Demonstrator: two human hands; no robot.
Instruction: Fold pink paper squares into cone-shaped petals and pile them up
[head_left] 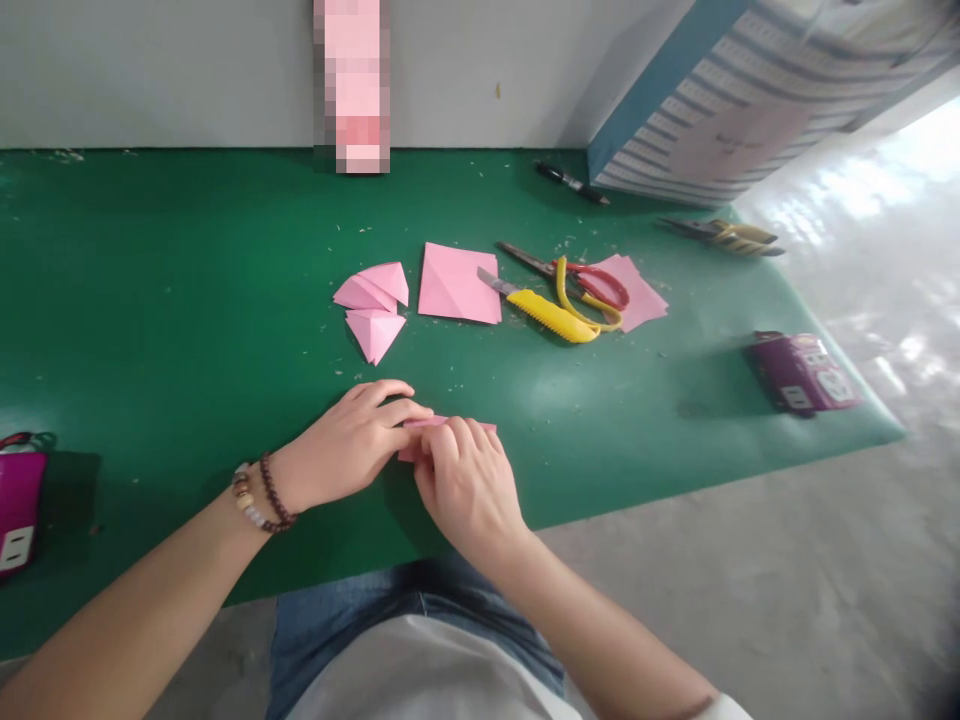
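Observation:
Near the front edge of the green table, a pink paper lies mostly hidden under both hands. My left hand rests with its fingers spread, fingertips on the left part of the paper. My right hand is curled, its bent fingers pressing on the paper's middle and right. Beyond them lie folded pink pieces and, to their right, a square pink stack. The blade tip of a yellow-handled cutter overlaps the stack. Scissors with red and yellow handles lie partly over more pink papers.
The green table meets a pale wall. At the back right are a black pen, pliers and a striped box. Purple devices sit at the right and far left. A blurred pink item stands at the back.

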